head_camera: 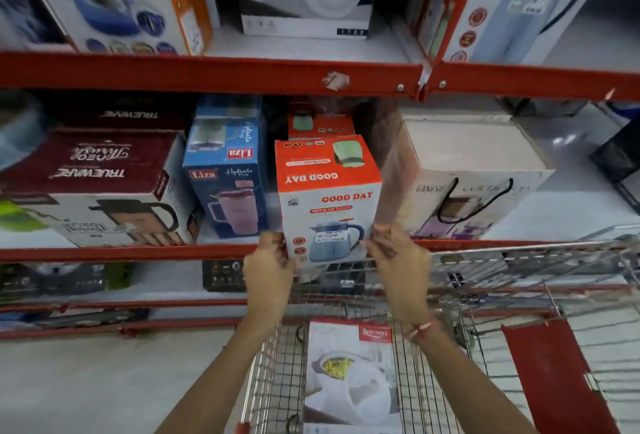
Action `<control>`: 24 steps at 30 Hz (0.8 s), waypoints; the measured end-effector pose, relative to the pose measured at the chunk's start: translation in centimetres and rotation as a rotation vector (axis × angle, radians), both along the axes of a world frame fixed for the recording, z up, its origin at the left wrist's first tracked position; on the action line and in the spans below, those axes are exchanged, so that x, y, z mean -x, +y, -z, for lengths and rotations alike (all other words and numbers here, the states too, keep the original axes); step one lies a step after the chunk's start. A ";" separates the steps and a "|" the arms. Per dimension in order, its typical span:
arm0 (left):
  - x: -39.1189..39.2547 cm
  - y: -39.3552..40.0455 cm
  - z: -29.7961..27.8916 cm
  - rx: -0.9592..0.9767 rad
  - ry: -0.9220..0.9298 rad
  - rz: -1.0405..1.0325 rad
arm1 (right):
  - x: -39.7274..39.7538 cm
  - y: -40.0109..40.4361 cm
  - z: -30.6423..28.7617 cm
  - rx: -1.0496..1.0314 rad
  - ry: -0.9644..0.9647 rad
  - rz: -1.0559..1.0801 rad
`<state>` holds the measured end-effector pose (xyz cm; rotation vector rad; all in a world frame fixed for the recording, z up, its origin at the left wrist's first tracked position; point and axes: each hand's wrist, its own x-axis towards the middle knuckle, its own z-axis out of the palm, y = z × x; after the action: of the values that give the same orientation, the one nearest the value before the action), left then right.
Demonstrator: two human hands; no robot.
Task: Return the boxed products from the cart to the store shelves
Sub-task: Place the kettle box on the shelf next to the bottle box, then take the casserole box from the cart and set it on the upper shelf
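Both hands, left hand (pixel 268 269) and right hand (pixel 398 260), pinch the lower corners of the Good Day box (pixel 329 198), which sits at the shelf edge (pixel 138 253); shelving is underway, and next it likely needs pushing back between the blue Liza box (pixel 225 187) and the white box (pixel 464 174); another box (pixel 349 374) waits below in the cart (pixel 519 267)

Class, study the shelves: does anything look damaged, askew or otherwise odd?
Yes. A torn scrap of tape or label clings to the red shelf edge above the Good Day box, which both hands hold. The Truewave box and its neighbours sit turned at angles, not squared.
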<state>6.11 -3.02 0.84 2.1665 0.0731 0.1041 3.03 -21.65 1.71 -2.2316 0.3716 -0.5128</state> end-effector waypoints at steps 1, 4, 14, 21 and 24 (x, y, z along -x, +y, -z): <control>-1.7 -0.3 0.3 -0.041 -0.024 -0.015 | -1.5 -0.2 0.4 0.065 -0.032 0.014; -6.1 -1.1 1.4 -0.109 -0.012 -0.011 | -5.5 -0.8 2.0 0.070 -0.039 0.003; -9.6 -2.0 5.9 -0.170 0.083 0.008 | -9.0 -1.7 7.4 0.055 0.040 -0.005; -5.5 -1.4 7.6 -0.057 -0.086 0.039 | -4.9 -1.6 9.5 0.152 0.038 -0.112; -1.5 -1.5 10.0 0.063 -0.064 0.031 | -0.4 -1.2 12.8 0.118 0.188 -0.181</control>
<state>7.57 -4.51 -9.11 2.0985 0.0061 0.1511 3.47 -22.87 -11.08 -2.4075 0.2369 -0.2353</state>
